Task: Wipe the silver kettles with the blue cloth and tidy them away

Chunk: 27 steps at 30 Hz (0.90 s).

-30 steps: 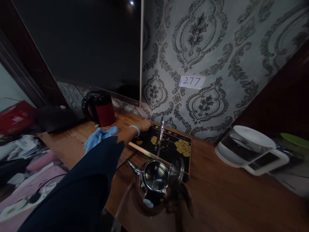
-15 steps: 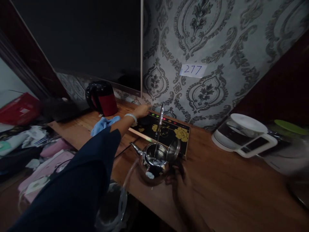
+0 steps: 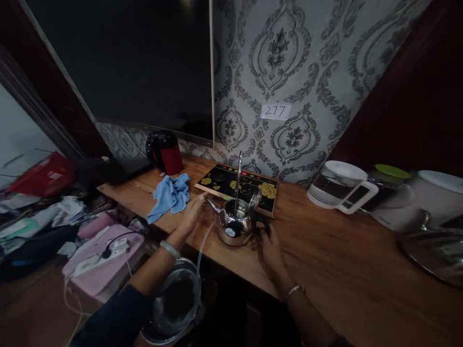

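A small shiny steel kettle stands under the curved metal spout of a black tea stove with gold flowers. Its lid is tipped up on the right side, and the tap's tip hangs over its mouth. My right hand is closed around the kettle's black handle. Fingers stretched out, my left hand is beside the tip of the kettle's spout; whether it touches is unclear. Red and green lights glow on the stove's panel.
A blue cloth lies on the wooden counter, near a red and black electric kettle. A glass jug stands to the right. Below the front edge, a clear hose runs down to a water bucket.
My left hand has drawn back from the stove's panel to beside the kettle's spout. My right hand stays at the handle. The camera view has shifted.
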### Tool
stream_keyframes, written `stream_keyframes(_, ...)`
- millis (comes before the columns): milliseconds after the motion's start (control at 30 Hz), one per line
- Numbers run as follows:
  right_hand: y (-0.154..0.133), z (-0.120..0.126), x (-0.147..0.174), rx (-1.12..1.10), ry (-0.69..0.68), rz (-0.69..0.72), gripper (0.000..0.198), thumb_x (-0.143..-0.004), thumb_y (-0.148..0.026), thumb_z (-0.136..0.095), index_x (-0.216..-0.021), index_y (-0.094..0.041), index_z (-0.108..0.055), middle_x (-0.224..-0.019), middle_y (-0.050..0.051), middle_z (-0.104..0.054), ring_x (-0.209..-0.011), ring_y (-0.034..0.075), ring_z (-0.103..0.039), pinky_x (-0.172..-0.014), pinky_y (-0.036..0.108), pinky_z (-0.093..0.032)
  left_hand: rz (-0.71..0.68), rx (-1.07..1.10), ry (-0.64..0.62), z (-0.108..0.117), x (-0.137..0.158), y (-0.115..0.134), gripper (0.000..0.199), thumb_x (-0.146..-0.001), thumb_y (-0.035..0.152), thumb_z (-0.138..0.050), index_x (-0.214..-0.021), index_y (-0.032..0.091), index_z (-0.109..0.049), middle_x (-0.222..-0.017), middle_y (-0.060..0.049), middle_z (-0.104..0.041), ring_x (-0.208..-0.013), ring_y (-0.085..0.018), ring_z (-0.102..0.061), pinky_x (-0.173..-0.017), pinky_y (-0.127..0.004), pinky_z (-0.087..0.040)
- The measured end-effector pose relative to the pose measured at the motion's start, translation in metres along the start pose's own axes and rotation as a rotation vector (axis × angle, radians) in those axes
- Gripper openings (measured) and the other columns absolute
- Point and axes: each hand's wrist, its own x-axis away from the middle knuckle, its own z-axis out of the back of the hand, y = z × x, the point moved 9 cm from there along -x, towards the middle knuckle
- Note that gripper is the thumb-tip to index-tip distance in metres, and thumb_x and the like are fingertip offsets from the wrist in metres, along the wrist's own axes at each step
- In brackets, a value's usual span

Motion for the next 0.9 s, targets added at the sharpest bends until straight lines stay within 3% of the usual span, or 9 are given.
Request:
stream_keyframes(100, -0.002, -0.001, -0.001, 0.004, 0.004, 0.035, 0.045, -0.077, -0.061, -0.073, -0.096, -0.024, -0.058, -0.066, -0.005, -0.064, -0.045, 0.010, -0.055, -0.042, 0.021, -0.044, 0.022, 0.093, 0.026, -0.014, 0.031, -0.012, 0.061, -0.074, 0.065, -0.075, -0.111, 0.017, -0.072, -0.106, -0.011, -0.075, -0.096, -0.027, -0.071, -0.084, -0.038, -0.057)
stream_keyframes(233, 0.000, 0.001, -0.008, 0.040, -0.010, 0.063, 0.049, -0.074, -0.065, -0.074, -0.095, -0.025, -0.055, -0.060, -0.006, -0.062, -0.043, 0.011, -0.055, -0.040, 0.022, -0.045, 0.013, 0.106, 0.012, -0.033, 0.044, -0.018, 0.056, -0.070, 0.055, -0.081, -0.109, 0.018, -0.069, -0.102, -0.009, -0.074, -0.091, -0.023, -0.070, -0.082, -0.034, -0.057)
stream_keyframes(467, 0.007, 0.004, -0.017, 0.076, -0.061, 0.067, 0.057, -0.067, -0.072, -0.076, -0.090, -0.024, -0.055, -0.054, -0.007, -0.061, -0.039, 0.011, -0.054, -0.038, 0.022, -0.043, -0.098, 0.016, 0.079, -0.030, 0.052, -0.020, 0.052, -0.076, 0.051, -0.075, -0.114, 0.019, -0.064, -0.096, -0.008, -0.073, -0.091, -0.023, -0.070, -0.084, -0.037, -0.057)
stream_keyframes(633, 0.008, 0.002, -0.017, 0.057, -0.046, 0.081, 0.056, -0.067, -0.070, -0.075, -0.090, -0.024, -0.054, -0.054, -0.008, -0.060, -0.039, 0.011, -0.054, -0.038, 0.020, -0.041, -0.104, -0.034, 0.148, -0.029, 0.063, -0.026, 0.065, -0.078, 0.056, -0.071, -0.130, 0.020, -0.058, -0.119, -0.011, -0.071, -0.111, -0.026, -0.068, -0.102, -0.042, -0.052)
stream_keyframes(767, 0.006, 0.002, -0.018, 0.069, -0.029, 0.107, 0.056, -0.065, -0.071, -0.074, -0.088, -0.024, -0.053, -0.054, -0.007, -0.061, -0.038, 0.011, -0.055, -0.037, 0.021, -0.041, -0.111, -0.027, 0.130, -0.046, 0.075, -0.028, 0.086, -0.082, 0.063, -0.067, -0.152, 0.021, -0.039, -0.151, -0.014, -0.053, -0.140, -0.027, -0.051, -0.117, -0.040, -0.040)
stream_keyframes(900, 0.006, 0.002, -0.018, 0.076, -0.020, 0.110, 0.059, -0.063, -0.073, -0.074, -0.088, -0.024, -0.054, -0.057, -0.006, -0.063, -0.040, 0.012, -0.057, -0.036, 0.022, -0.042, -0.138, -0.087, 0.188, -0.057, 0.088, -0.029, 0.096, -0.083, 0.064, -0.066, -0.159, 0.023, -0.025, -0.168, -0.012, -0.026, -0.156, -0.027, -0.024, -0.126, -0.038, -0.027)
